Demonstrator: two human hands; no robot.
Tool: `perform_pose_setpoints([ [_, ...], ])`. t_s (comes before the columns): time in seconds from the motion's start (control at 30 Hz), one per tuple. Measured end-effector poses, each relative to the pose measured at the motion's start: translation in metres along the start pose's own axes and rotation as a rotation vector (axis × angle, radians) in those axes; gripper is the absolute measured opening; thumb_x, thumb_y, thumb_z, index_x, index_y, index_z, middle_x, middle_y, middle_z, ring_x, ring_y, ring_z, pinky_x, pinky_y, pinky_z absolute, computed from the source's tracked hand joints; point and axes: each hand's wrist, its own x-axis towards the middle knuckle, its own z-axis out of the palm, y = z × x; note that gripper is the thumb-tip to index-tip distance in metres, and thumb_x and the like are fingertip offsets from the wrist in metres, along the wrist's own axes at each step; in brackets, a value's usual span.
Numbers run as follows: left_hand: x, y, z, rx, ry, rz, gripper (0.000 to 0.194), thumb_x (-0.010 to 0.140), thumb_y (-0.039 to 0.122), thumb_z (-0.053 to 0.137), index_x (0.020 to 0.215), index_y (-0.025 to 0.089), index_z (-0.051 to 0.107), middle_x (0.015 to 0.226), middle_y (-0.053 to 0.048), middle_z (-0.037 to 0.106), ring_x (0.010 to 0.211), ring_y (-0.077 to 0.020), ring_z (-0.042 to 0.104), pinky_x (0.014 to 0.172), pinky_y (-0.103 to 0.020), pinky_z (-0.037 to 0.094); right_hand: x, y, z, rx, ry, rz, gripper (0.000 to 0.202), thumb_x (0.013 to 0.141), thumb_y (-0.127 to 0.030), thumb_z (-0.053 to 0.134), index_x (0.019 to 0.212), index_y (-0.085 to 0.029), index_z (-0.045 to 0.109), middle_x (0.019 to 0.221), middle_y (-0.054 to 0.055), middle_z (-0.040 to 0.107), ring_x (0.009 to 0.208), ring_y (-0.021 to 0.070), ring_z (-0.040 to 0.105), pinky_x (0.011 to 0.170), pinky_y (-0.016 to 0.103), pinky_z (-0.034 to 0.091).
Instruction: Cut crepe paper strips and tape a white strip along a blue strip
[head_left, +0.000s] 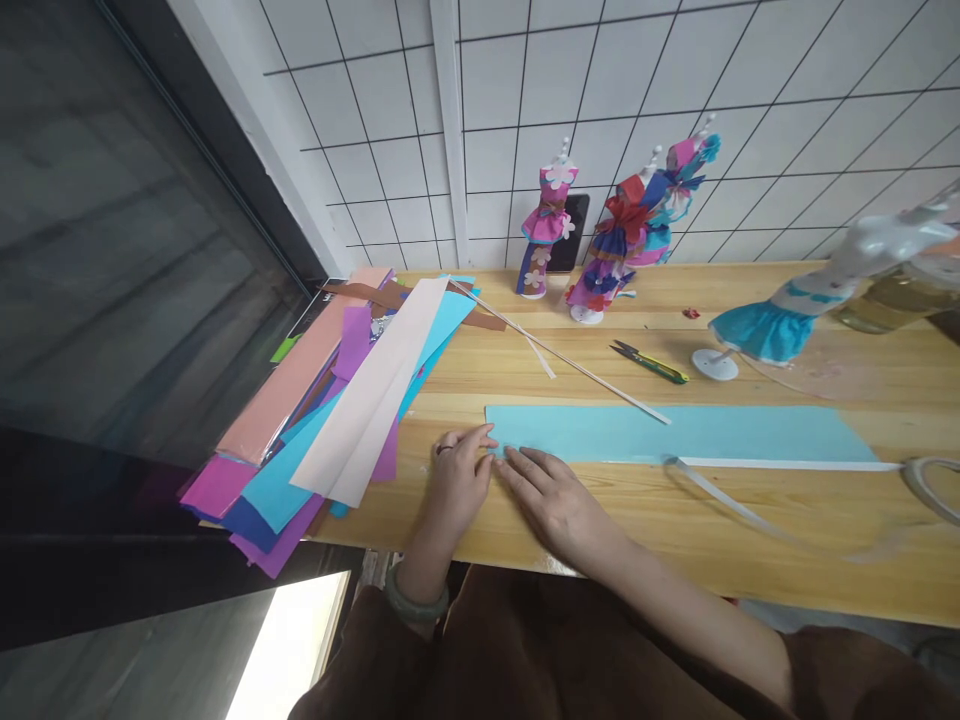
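Observation:
A long light blue paper strip lies flat along the front of the table. At its lower left corner is my left hand, fingers curled over the corner and thumb at the edge. My right hand lies just beside it, fingers stretched out and pressing along the lower edge. White double-sided tape runs along the right part of that edge. Its loose backing ribbon curls off toward the right. A tape roll joins the tape's far end.
Stacked coloured paper sheets overhang the table's left end. Thin white strips and green-handled snips lie behind the blue paper. Dressed mini mannequins stand by the tiled wall; another mannequin in a blue skirt leans at right near a jar.

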Motion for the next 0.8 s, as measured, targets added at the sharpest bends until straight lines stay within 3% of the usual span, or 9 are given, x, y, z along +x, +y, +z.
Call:
perform_pose_setpoints([
  [0.2,-0.0002,-0.0009,-0.0006,-0.005,-0.008,0.003,0.046,0.074,0.007,0.050,0.116,0.025,0.046,0.095,0.000,0.064,0.097,-0.0184,0.048,0.087,-0.038,0.033,0.0011,0.0000,-0.0033,0.004,0.020,0.016,0.049,0.084,-0.010,0.036,0.132,-0.014,0.033,0.138,0.016,0.029,0.116,0.0242,0.038,0.090,0.044,0.039],
  [0.4,-0.0022,-0.0002,-0.0056,-0.050,-0.006,0.002,0.049,0.073,0.005,0.047,0.118,0.024,0.044,0.095,-0.001,0.064,0.099,-0.0180,0.048,0.089,-0.038,0.034,-0.0009,0.0009,-0.0016,0.042,0.049,0.049,0.049,0.083,-0.011,0.037,0.132,-0.011,0.032,0.138,0.019,0.027,0.117,0.0243,0.040,0.091,0.043,0.041],
  [0.57,-0.0041,-0.0007,-0.0071,-0.114,0.057,-0.024,0.052,0.070,0.000,0.040,0.117,0.022,0.044,0.097,-0.001,0.061,0.101,-0.0170,0.049,0.091,-0.036,0.034,-0.0040,0.0020,0.0021,0.100,0.105,0.113,0.048,0.086,-0.019,0.036,0.132,-0.009,0.029,0.134,0.019,0.034,0.120,0.0244,0.037,0.092,0.042,0.042],
  [0.7,-0.0057,-0.0005,-0.0065,-0.105,0.109,-0.025,0.051,0.069,-0.001,0.038,0.115,0.021,0.045,0.098,-0.003,0.059,0.099,-0.0168,0.049,0.089,-0.035,0.037,-0.0032,0.0017,0.0026,0.103,0.121,0.115,0.041,0.086,-0.021,0.038,0.126,-0.009,0.040,0.130,0.019,0.040,0.118,0.0239,0.040,0.093,0.041,0.042],
  [0.8,-0.0068,0.0012,-0.0064,-0.055,0.086,0.021,0.052,0.069,-0.001,0.039,0.115,0.021,0.044,0.096,-0.002,0.061,0.098,-0.0168,0.048,0.089,-0.035,0.036,-0.0017,0.0012,0.0044,0.077,0.118,0.094,0.035,0.086,-0.018,0.038,0.119,-0.008,0.047,0.127,0.019,0.044,0.115,0.0232,0.043,0.094,0.042,0.041],
])
